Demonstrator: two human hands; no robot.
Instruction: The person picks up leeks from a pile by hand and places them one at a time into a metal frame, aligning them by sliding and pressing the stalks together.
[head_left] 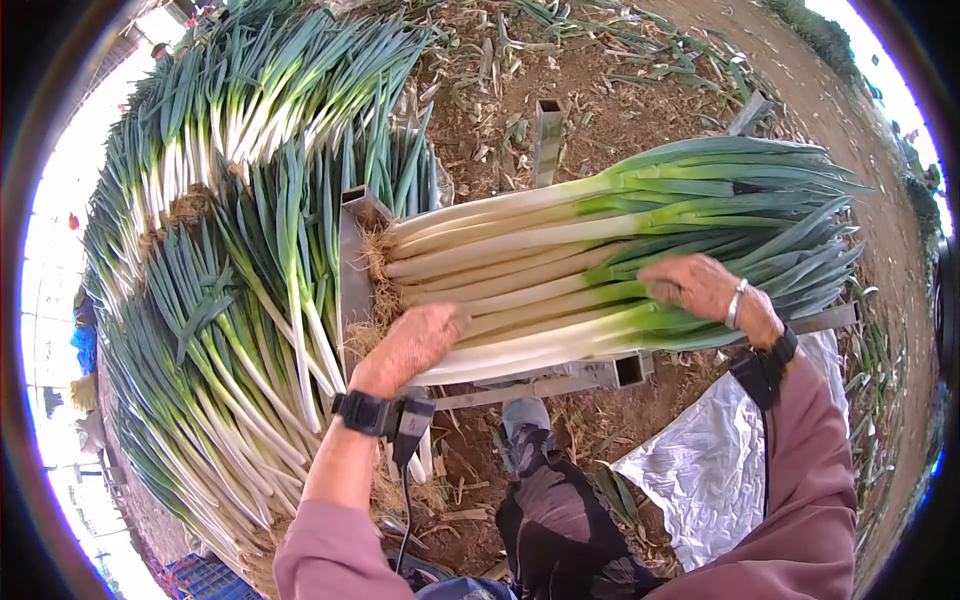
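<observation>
A thick layer of leeks (530, 235) lies across a metal frame (360, 245), with roots (380, 285) to the left and green leaves to the right. My left hand (425, 340) rests at the white shanks near the root end, its fingers curled down around a leek. Farther right, my right hand (695, 285) is on the green part of the leeks, fingers bent inward over a leek. Both palms face down, so the fingertips are partly hidden. Several leeks are parallel beneath and between the hands.
Large piles of leeks (215, 350) fill the left side. A metal post (547, 142) rises behind the frame. Silvery plastic sheeting (700, 465) lies on the ground at the lower right. Leaf scraps cover the soil (610, 80). My shoe (524, 412) is just below the frame.
</observation>
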